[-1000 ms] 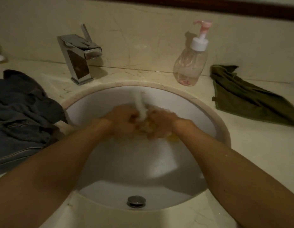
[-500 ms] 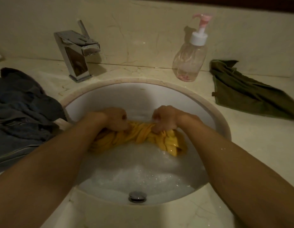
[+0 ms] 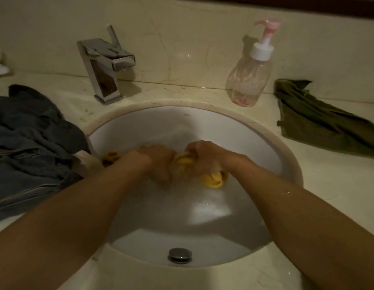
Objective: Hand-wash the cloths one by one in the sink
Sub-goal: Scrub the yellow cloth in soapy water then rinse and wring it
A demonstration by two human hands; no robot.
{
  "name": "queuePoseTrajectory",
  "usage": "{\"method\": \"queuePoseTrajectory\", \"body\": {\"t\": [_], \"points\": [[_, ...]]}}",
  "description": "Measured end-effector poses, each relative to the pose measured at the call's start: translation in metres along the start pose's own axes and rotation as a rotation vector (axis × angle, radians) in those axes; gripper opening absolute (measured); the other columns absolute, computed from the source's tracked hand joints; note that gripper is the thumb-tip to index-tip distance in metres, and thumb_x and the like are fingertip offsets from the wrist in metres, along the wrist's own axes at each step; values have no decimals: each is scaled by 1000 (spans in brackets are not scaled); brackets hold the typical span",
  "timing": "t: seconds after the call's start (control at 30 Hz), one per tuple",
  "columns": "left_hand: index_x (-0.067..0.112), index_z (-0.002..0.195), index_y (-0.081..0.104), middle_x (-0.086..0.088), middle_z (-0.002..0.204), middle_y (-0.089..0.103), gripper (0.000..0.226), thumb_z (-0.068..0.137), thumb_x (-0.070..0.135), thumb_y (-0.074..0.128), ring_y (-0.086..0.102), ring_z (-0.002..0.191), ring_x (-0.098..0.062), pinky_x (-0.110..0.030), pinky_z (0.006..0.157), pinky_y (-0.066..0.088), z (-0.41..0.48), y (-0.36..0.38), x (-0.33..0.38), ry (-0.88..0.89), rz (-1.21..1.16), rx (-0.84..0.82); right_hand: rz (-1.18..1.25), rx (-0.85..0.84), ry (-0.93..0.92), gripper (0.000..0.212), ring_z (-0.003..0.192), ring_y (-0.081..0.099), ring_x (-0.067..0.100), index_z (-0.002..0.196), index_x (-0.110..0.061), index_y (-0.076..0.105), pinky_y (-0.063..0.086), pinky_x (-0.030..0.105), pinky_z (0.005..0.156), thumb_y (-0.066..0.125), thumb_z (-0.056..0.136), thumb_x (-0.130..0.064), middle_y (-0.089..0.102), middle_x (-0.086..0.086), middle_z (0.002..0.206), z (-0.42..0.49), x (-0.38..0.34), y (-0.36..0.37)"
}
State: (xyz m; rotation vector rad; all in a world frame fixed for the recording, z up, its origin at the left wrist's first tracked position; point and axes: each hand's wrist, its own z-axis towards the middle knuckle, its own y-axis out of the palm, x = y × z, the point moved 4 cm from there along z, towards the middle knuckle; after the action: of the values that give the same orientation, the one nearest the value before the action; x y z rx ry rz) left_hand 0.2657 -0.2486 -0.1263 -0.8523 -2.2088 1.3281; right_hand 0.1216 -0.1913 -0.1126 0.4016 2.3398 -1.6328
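Both hands are way closer together than half a second ago. Back then they were apart with the yellow cloth pulled out between them; now it's scrunched into a wad, and the whole shot is smeared with motion. I read that as mid-scrub, rubbing the fabric against itself, so this cloth is still being washed and isn't ready to rinse.

Biggest to smallest: the marble bench (image 3: pixel 328 185) runs all the way round. The round white sink (image 3: pixel 161 122) is sunk into it and holds cloudy, soapy water (image 3: pixel 181 210). A heap of dark grey fabric (image 3: pixel 31 143) lies on the bench to the left, hanging right at the sink's edge. An olive green cloth (image 3: pixel 320 122) lies on the right, well apart from the basin. My guess is those two are either waiting their turn or already done; can't tell which. The chrome faucet (image 3: pixel 106 70) stands at the back left, and I see no stream coming out. The clear pump bottle (image 3: pixel 248 80) with the pink top is at the back right.

The yellow cloth (image 3: pixel 215 178) is in the sink at the water line. The left hand (image 3: pixel 158 158) and right hand (image 3: pixel 204 155) are both clenched round it, nearly touching, with a yellow fold sticking out below the right one. A darker yellow bit (image 3: pixel 110 156) peeks out beside the left forearm. The drain plug (image 3: pixel 179 255) sits at the near side.
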Motion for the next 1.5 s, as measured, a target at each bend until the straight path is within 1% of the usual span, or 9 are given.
{"method": "queuePoseTrajectory", "body": {"t": [0.1, 0.27, 0.43, 0.57, 0.67, 0.73, 0.87, 1.03, 1.5], "points": [[25, 91, 67, -2, 91, 67, 42, 60, 53, 72, 62, 94, -27, -41, 84, 55, -1, -2, -1, 8, -29, -10, 150, 41, -59, 54, 102, 63, 18, 126, -30, 63, 58, 36, 87, 84, 77, -40, 65, -5, 117, 0, -4, -3], [13, 105, 51, -5, 103, 53, 36, 85, 33, 72, 55, 96, -24, -36, 82, 47, -5, -21, -12, -53, -270, 129, 103, 190, -36, 68, 115, 58, 23, 143, -27, 51, 48, 28, 85, 82, 83, -34, 52, 0, 129, 5, 3, -10], [20, 110, 47, -2, 106, 51, 35, 89, 37, 69, 53, 100, -22, -34, 80, 41, -9, -41, -31, -108, -495, 454, 0, 345, 83, 94, 123, 51, 30, 149, -23, 41, 51, 49, 99, 83, 74, -61, 42, 7, 139, 2, 9, -19], [19, 119, 46, 0, 107, 49, 45, 86, 31, 74, 51, 99, -20, -32, 77, 41, -17, -54, -42, -234, -702, 683, -97, 425, 26, 70, 117, 46, 28, 122, -20, 59, 52, 46, 95, 81, 74, -66, 42, 7, 130, -6, 0, -28], [21, 112, 47, 1, 100, 51, 43, 81, 28, 75, 53, 93, -20, -33, 72, 44, -23, -60, -50, -349, -779, 805, -216, 283, 17, 51, 115, 46, 27, 84, -27, 69, 52, 45, 93, 73, 73, -77, 45, 4, 120, -9, -8, -22], [20, 111, 48, 0, 100, 53, 43, 79, 26, 76, 53, 92, -20, -33, 71, 43, -25, -62, -52, -383, -791, 824, -262, 122, 49, 62, 123, 41, 29, 107, -31, 73, 47, 47, 100, 65, 75, -83, 42, 5, 127, -9, -5, -10], [20, 116, 49, -2, 103, 55, 47, 79, 24, 77, 55, 94, -21, -35, 72, 49, -25, -61, -48, -365, -778, 789, -267, -68, 113, 86, 143, 25, 31, 150, -54, 39, 32, 53, 114, 51, 74, -93, 29, 4, 149, -12, 5, 7], [21, 116, 48, -2, 104, 55, 49, 77, 25, 78, 55, 93, -21, -33, 70, 49, -24, -61, -46, -366, -756, 786, -330, -150, 162, 88, 154, 10, 34, 153, -64, 15, 23, 58, 117, 43, 75, -95, 12, 5, 165, -4, 14, 21], [22, 113, 48, -2, 106, 54, 48, 75, 24, 78, 53, 94, -20, -29, 66, 44, -23, -62, -48, -367, -768, 799, -377, -122, 170, 82, 153, 9, 40, 154, -60, 17, 20, 62, 117, 41, 82, -91, 11, 6, 166, -2, 3, 23]]}}
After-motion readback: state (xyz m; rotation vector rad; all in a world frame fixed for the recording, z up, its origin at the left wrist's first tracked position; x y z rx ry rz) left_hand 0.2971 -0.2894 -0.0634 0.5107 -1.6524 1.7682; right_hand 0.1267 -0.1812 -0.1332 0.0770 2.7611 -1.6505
